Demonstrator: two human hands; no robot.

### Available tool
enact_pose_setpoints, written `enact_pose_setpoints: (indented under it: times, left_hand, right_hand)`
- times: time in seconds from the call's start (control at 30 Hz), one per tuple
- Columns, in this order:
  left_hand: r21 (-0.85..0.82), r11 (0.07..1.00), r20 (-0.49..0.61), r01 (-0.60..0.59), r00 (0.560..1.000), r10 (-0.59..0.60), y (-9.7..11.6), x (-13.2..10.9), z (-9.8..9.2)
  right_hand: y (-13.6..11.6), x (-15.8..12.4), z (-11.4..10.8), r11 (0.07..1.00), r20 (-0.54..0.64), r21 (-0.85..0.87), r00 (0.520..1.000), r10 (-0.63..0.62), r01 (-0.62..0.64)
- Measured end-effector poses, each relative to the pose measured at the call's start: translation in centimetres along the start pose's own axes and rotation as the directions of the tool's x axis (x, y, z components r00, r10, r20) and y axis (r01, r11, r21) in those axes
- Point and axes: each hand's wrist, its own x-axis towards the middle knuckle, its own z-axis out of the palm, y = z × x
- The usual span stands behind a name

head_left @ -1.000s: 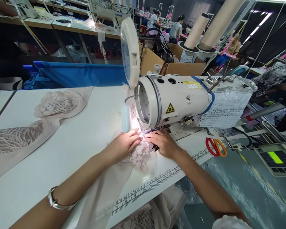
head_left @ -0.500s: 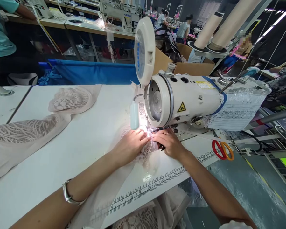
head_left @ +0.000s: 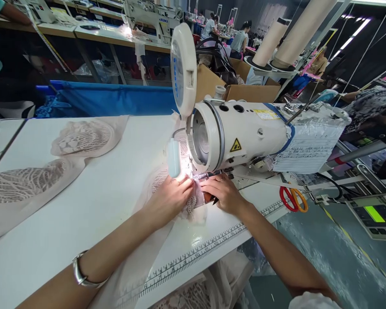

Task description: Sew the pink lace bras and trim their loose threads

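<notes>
A white sewing machine (head_left: 244,133) stands on the white table (head_left: 92,206), its small lamp lighting the needle area. Pale lace fabric (head_left: 193,205) lies under the needle and trails off the table's front edge. My left hand (head_left: 168,198) rests on the lace just left of the needle, fingers curled and pressing it down. My right hand (head_left: 223,193) sits just right of the needle, fingers pinched on the lace edge, with a dark small tool partly hidden under the palm.
More lace pieces (head_left: 51,159) lie at the table's left. Red-and-orange scissors (head_left: 292,199) rest right of the machine. A printed ruler strip (head_left: 208,244) runs along the front edge. Thread cones (head_left: 270,40), a cardboard box (head_left: 250,92) and other workers sit behind.
The lace has bunched closer to the needle and both hands have drawn a little nearer the machine. The camera view shifted slightly.
</notes>
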Motion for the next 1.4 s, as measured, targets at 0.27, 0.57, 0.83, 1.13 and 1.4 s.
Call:
enact_pose_setpoints:
  times: [0.27,0.57,0.83,1.13,1.4]
  left_hand:
    - [0.027,0.999,0.017,0.021,1.000,-0.022,0.0,-0.1,0.2]
    - [0.105,0.994,0.050,-0.008,0.999,0.002,0.1,0.2,-0.1]
    - [0.150,0.988,0.013,0.038,0.999,-0.040,0.3,-0.1,0.6]
    - [0.108,0.982,0.084,-0.158,0.985,0.149,1.0,0.0,0.8]
    - [0.018,0.999,0.070,-0.048,0.996,0.047,0.8,-0.2,1.0]
  right_hand:
    - [-0.2,0.3,-0.1,0.999,-0.009,-0.034,0.999,-0.035,0.035]
    - [-0.2,0.1,0.0,0.999,0.021,-0.049,1.000,-0.004,0.005]
    - [-0.3,0.0,0.3,0.999,0.023,-0.046,1.000,-0.013,0.014]
    - [0.0,0.0,0.6,0.999,0.008,-0.029,1.000,0.024,-0.024]
    - [0.0,-0.5,0.4,0.999,0.046,-0.029,0.998,0.042,-0.041]
